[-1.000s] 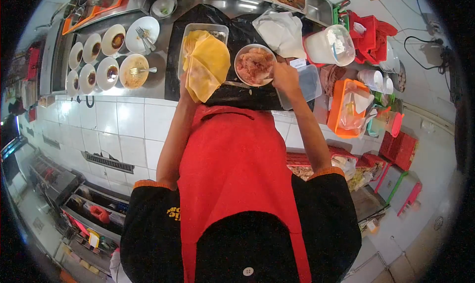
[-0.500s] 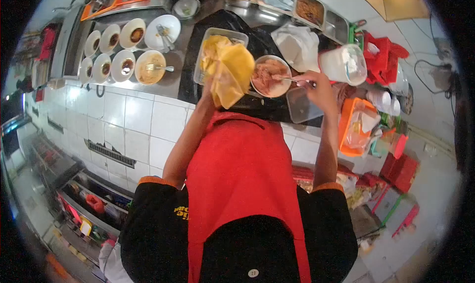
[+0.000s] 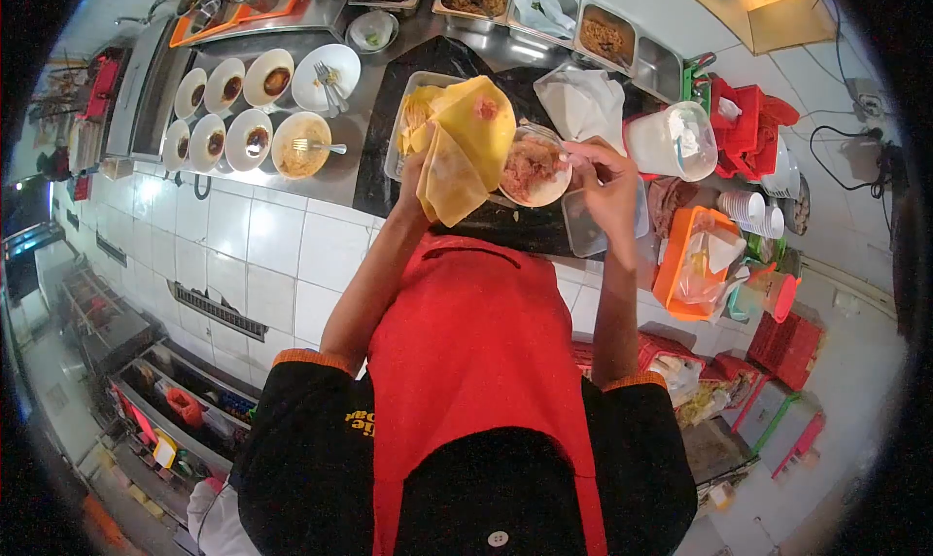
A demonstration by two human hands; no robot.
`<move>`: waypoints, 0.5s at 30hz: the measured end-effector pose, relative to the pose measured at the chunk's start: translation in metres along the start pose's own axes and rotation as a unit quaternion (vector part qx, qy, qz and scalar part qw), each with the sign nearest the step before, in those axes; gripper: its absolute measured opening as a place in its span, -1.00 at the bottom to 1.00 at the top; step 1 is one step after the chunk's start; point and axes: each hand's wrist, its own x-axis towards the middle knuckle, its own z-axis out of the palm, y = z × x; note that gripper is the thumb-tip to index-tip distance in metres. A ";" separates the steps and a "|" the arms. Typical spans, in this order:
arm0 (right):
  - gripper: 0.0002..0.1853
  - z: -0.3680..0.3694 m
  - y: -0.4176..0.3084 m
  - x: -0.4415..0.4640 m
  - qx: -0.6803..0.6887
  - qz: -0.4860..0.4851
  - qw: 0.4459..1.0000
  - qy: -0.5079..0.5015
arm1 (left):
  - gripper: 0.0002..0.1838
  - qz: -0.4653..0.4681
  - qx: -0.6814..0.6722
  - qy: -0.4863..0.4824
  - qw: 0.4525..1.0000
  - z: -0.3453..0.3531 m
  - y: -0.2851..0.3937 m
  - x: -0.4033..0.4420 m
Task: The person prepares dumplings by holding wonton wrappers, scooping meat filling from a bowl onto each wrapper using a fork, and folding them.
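My left hand is closed on a stack of thin yellow dumpling wrappers, fanned out over a clear plastic tub. A small dab of pink minced meat sits on the top wrapper. Beside them is a white bowl of the same minced meat. At the bowl's right rim my right hand has its fingers pinched together around a thin metal utensil, now mostly hidden by the fingers. More yellow wrappers lie in the tub.
White bowls with dark sauce stand in two rows at the left, near a plate with forks. A white tub, an orange basket and a clear lid are at the right. Metal food trays line the back.
A dab of minced meat now lies on the top wrapper, which has tilted open toward the bowl. My right hand has shifted slightly left and down, and the utensil shows less.
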 end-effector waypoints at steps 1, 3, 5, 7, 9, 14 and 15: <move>-0.77 -0.004 -0.010 0.001 0.024 0.012 0.999 -0.041 | -0.53 0.015 0.015 0.001 1.000 0.004 0.001 0.000; -0.77 -0.007 -0.031 0.006 0.045 0.027 0.996 -0.078 | -0.55 0.026 0.029 0.000 0.999 0.005 -0.002 -0.003; -0.77 0.000 -0.047 0.015 -0.070 -0.004 0.990 -0.120 | -0.53 0.025 0.257 0.054 0.965 0.001 -0.008 -0.009; -0.75 -0.002 -0.033 0.019 -0.034 -0.004 0.992 -0.120 | -0.51 0.014 0.241 0.026 0.970 -0.001 -0.008 -0.012; -0.74 -0.003 -0.028 0.022 0.002 -0.011 0.992 -0.128 | -0.50 0.012 0.223 0.002 0.975 0.001 -0.005 -0.013; -0.71 0.020 -0.036 0.010 0.004 -0.054 0.996 -0.067 | -0.49 -0.015 0.079 -0.026 0.996 0.006 0.000 -0.013; -0.71 0.027 -0.033 0.007 0.006 -0.055 0.996 -0.069 | -0.49 -0.012 0.080 -0.025 0.996 0.006 0.000 -0.012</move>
